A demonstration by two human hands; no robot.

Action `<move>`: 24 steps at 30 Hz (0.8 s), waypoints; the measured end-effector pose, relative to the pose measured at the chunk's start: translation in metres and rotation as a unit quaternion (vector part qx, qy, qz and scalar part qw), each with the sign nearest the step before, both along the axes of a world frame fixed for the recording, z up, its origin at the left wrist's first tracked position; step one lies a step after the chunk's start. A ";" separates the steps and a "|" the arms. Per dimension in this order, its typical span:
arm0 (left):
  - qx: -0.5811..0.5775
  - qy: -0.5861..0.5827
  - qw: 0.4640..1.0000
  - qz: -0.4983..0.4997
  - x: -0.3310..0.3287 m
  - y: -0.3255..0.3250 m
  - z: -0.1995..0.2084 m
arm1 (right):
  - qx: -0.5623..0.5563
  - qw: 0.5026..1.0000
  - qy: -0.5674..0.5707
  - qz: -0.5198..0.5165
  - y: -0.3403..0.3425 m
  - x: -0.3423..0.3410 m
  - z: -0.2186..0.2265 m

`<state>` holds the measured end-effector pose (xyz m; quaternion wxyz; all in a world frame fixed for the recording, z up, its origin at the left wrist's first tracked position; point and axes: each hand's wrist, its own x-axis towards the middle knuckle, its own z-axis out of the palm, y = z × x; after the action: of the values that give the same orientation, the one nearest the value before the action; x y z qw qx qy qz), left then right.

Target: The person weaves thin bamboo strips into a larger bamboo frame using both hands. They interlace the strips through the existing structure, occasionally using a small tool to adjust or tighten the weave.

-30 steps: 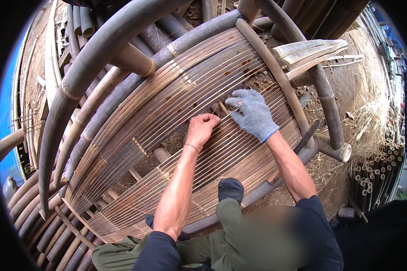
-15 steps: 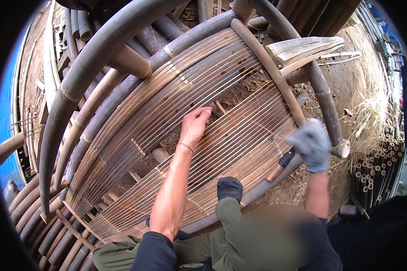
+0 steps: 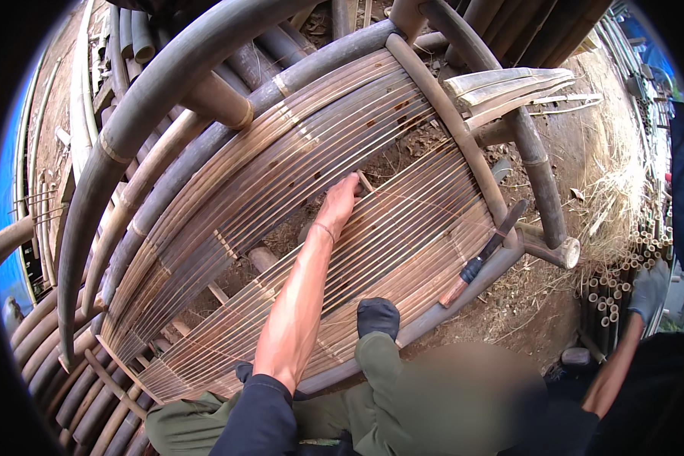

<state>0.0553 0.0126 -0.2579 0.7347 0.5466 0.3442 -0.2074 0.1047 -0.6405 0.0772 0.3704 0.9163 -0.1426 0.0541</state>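
Observation:
Below me lies a curved bamboo bench frame (image 3: 156, 220) with a seat of long thin bamboo slats (image 3: 403, 228). My left hand (image 3: 339, 201), bare and with a thin band at the wrist, reaches down to the open gap between two groups of slats, beside a short crosspiece (image 3: 365, 182). Its fingers are curled together; what they hold, if anything, is hidden. A thin reddish strand crosses the slats on the right. My right hand (image 3: 649, 290), in a grey glove, is stretched far right by stacked bamboo tubes (image 3: 605, 300); its fingers are unclear. A knife (image 3: 473, 267) lies across the front rail.
Split bamboo pieces (image 3: 509, 87) stick out at the bench's right end. Pale straw-like shavings (image 3: 615, 197) cover the ground beyond. Bamboo poles (image 3: 91, 403) lie at lower left, near a blue sheet (image 3: 9, 228). My dark-covered foot (image 3: 378, 316) rests on the front slats.
My right hand has swung from above the knife far out to the right, leaving the whole knife in view. My left hand has tipped lower, fingers down toward the gap.

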 end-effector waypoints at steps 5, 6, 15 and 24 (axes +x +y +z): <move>-0.067 0.078 0.995 -0.008 0.013 0.005 0.004 | 0.392 0.810 0.162 0.405 0.329 -0.027 -0.187; -0.080 0.076 0.993 -0.027 0.014 0.007 0.006 | 0.433 0.789 0.162 0.405 0.375 -0.035 -0.210; -0.030 0.099 0.986 -0.130 0.018 0.003 0.002 | 0.559 0.709 0.387 0.189 0.470 -0.010 -0.250; 0.222 -0.012 0.918 -0.328 -0.007 -0.002 0.003 | 0.931 0.213 0.255 0.148 0.431 0.031 -0.179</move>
<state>0.0480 0.0105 -0.2550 0.4895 0.7800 0.1743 -0.3488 0.1359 -0.2099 -0.1015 -0.7461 0.5755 0.1491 -0.2998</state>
